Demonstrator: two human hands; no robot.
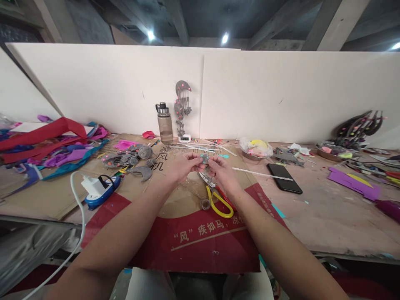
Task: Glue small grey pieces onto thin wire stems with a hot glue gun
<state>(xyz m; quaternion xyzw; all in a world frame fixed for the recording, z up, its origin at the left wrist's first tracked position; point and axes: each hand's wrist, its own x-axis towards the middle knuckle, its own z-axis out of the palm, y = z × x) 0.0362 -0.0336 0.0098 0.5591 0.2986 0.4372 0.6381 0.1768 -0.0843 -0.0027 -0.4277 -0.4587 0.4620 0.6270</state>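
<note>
My left hand and my right hand meet over the cardboard sheet. Between their fingertips they pinch a small grey piece, perhaps felt with a bluish tint; its exact kind is too small to make out. Just below my right hand lie scissors with yellow handles. A red-handled tool is partly hidden beside them under that hand. Near the scissors sits a small clear-grey roll.
Grey felt pieces lie left, behind a white charger on a blue power strip. At the back stand a bottle and a grey hanging ornament. On the right are a phone, clear sticks and a bagged bowl.
</note>
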